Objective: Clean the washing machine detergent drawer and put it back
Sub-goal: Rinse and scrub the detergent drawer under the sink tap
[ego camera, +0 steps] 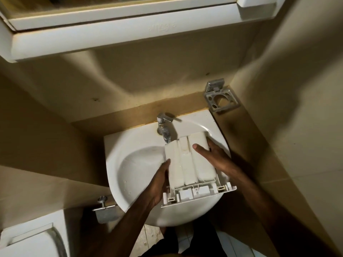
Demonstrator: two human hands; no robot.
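Note:
The white detergent drawer (pixel 191 164) is held upside down over the white sink (pixel 133 164), its far end just under the chrome tap (pixel 164 127) and its front panel toward me. My left hand (pixel 159 182) grips the drawer's left side, thumb on top. My right hand (pixel 213 154) holds the right side, with the thumb lying across the drawer's ribbed underside. The drawer's surface looks wet.
A metal toothbrush holder (pixel 220 97) is fixed to the wall at the back right. A white cabinet (pixel 111 30) hangs above the sink. A toilet cistern (pixel 27 238) and a paper holder (pixel 104 206) stand at the lower left. Walls close in on both sides.

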